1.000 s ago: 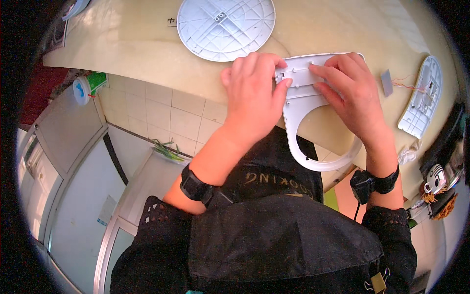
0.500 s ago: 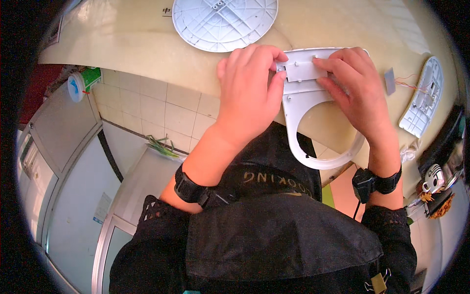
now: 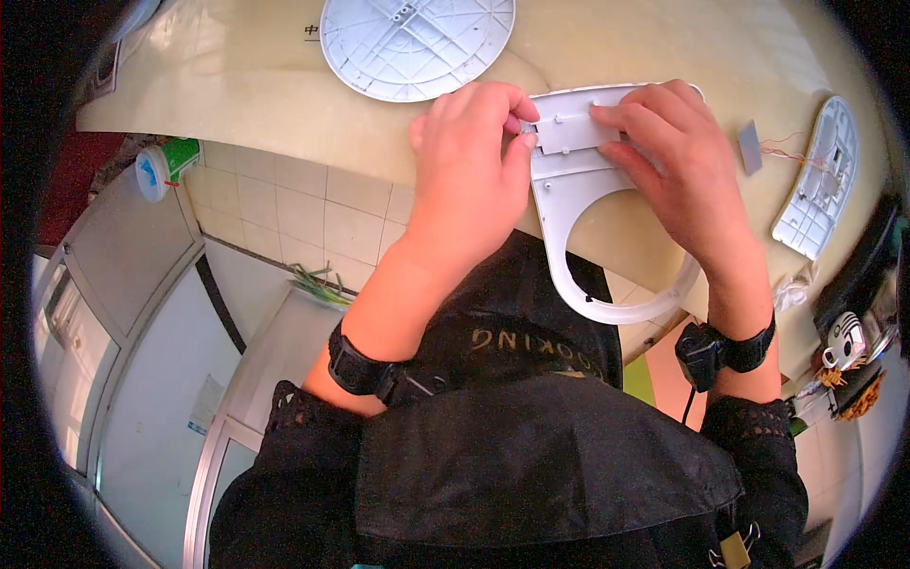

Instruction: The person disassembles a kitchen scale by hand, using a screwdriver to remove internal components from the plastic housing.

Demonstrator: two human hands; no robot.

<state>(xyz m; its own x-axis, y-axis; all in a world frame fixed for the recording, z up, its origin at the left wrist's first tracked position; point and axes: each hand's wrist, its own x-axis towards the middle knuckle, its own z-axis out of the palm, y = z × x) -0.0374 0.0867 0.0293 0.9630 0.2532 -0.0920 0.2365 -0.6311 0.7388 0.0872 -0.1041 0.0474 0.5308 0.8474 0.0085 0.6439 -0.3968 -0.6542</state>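
Note:
A white plastic frame [image 3: 561,228] with a large rounded opening lies at the table's front edge, its opening end jutting past that edge. Across its upper part sits a flat white panel [image 3: 569,136] with small pegs along it. My left hand [image 3: 471,156] is closed in a pinch at the frame's upper left corner; whatever small part may be between thumb and forefinger is hidden. With thumb and fingertips bent onto the panel, my right hand [image 3: 678,156] grips the frame's right side. Its palm covers the right part of the frame.
Beyond my left hand lies a round white ribbed plastic disc [image 3: 417,57]. On the right, a curved white plastic shell [image 3: 817,180] is joined by thin red wires to a small grey plate [image 3: 750,148]. A white mug [image 3: 843,341] stands farther right. A tub [image 3: 154,173] sits at left.
The frame and both hands appear slightly farther left, as does the disc, so the view itself has shifted a little. Both hands keep nearly the same hold.

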